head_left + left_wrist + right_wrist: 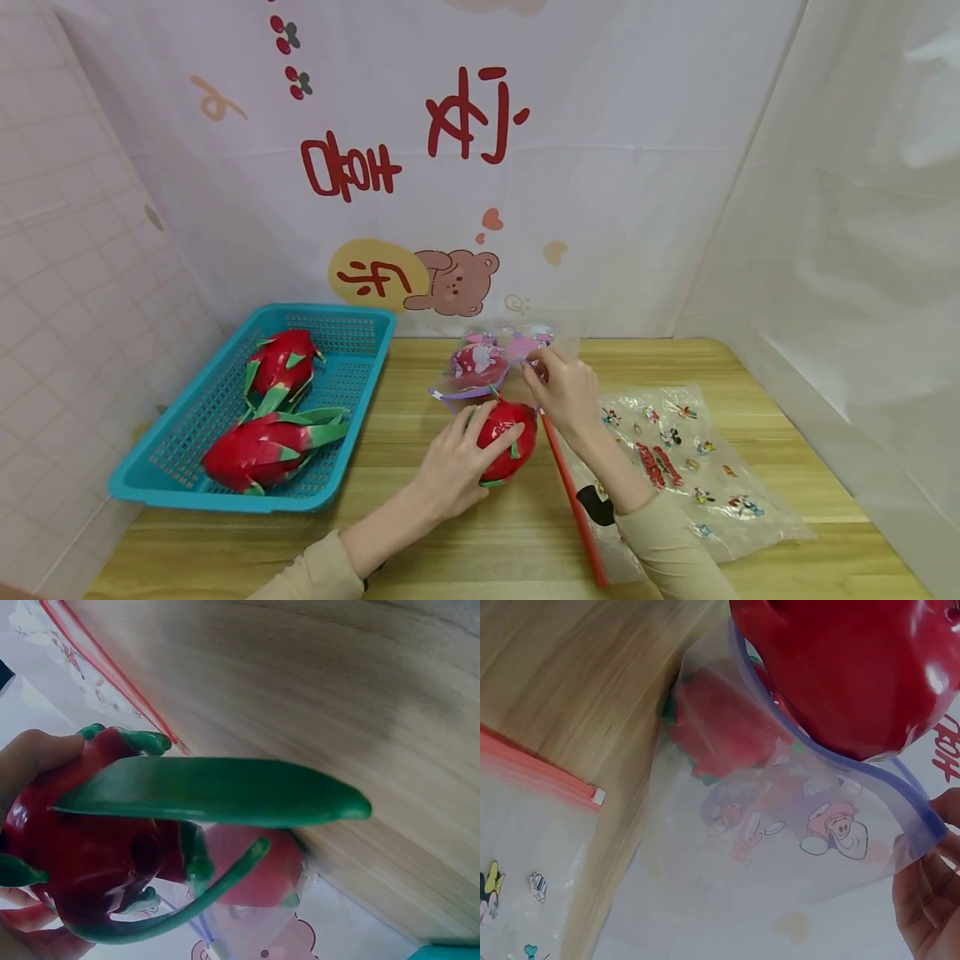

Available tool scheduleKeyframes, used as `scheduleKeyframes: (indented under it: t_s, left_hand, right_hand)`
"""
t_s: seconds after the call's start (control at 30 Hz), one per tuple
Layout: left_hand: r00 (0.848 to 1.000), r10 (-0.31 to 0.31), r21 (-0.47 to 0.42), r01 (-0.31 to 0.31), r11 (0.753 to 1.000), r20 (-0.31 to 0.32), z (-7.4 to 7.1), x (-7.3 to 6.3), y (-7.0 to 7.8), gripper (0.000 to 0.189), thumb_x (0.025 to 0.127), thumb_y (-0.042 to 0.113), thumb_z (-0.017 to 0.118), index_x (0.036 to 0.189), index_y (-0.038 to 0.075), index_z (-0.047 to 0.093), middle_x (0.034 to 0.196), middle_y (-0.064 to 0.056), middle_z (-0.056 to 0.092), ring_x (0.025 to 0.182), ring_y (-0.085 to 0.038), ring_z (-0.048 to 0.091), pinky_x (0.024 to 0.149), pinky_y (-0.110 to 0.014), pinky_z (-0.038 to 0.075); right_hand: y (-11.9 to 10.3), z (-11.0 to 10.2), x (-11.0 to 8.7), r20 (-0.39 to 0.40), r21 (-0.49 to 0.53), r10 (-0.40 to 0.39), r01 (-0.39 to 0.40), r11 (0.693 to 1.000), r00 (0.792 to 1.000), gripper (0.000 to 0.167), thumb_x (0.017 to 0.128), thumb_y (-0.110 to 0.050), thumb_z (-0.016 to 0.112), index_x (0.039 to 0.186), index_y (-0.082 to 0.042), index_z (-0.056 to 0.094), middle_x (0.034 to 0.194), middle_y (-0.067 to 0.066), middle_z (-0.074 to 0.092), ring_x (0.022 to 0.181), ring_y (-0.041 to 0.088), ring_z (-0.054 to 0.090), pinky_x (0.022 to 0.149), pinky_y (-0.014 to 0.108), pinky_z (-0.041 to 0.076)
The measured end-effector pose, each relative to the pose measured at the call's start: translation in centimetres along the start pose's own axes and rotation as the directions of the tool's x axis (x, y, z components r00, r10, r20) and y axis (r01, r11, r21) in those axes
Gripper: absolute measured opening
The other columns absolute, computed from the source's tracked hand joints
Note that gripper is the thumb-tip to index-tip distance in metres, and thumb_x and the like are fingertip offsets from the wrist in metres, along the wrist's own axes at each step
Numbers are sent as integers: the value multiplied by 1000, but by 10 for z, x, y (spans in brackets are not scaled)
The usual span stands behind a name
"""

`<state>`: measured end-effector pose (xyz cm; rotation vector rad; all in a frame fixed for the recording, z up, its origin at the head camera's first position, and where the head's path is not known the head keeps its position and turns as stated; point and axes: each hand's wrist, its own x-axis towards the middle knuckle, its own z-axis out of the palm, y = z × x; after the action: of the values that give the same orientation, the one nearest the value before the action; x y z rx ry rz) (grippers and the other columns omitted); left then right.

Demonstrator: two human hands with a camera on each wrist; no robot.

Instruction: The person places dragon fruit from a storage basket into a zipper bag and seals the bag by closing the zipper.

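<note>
A glossy red dragon fruit with green scales (520, 422) is in my left hand (452, 468), fingers and thumb around its side. The left wrist view shows its long green leaf tips pointing outward. With thumb and fingers, my right hand (567, 398) pinches the purple zip edge of a clear printed zip bag (780, 844). Another dragon fruit (724, 727) lies inside this bag, seen through the film. In the right wrist view, the held fruit overlaps the bag's parted mouth.
At the left stands a blue plastic basket (300, 308) with two dragon fruits, one behind (283, 363) and one in front (258, 450). A flat clear bag with an orange-red zip (678, 475) lies under my right forearm. A printed cloth (600, 167) hangs behind the wooden table (420, 542).
</note>
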<state>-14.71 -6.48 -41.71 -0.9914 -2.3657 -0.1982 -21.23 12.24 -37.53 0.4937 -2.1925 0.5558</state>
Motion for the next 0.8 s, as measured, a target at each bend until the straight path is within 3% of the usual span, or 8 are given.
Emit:
scheduleKeyframes:
  t_s: [0.17,0.37,0.63,0.8]
  left_hand:
    - [996,-88,-55,88,995,4,-1,3,-2,97,47,35,94,133,26,50,134,-15,48,112,-31,54,74,-40,59]
    - [977,-213,-105,212,972,-1,-6,8,-6,95,50,31,93,134,26,49,135,-13,48,115,-29,53,72,-40,59]
    - [987,-160,-134,159,978,4,-2,4,-2,96,49,30,93,134,24,49,134,-14,47,115,-30,52,73,-40,59]
    - [995,-98,-87,96,992,-15,-2,3,2,96,49,32,94,134,25,50,135,-16,47,114,-31,53,76,-41,58]
  right_hand:
    - [4,0,-3,-1,13,-71,71,997,998,6,78,-10,73,79,-9,68,65,5,65,51,13,57,45,25,45]
    - [9,-1,-9,24,-24,-157,158,987,987,16,71,-11,81,80,-11,68,67,1,63,52,11,57,44,24,45]
    - [10,3,-4,99,-169,-182,197,966,978,12,72,-21,81,78,-15,72,65,0,66,46,14,55,39,23,41]
    - [10,6,1,87,-184,-133,147,972,987,9,75,-19,76,74,-12,70,60,1,65,42,15,51,37,23,37]
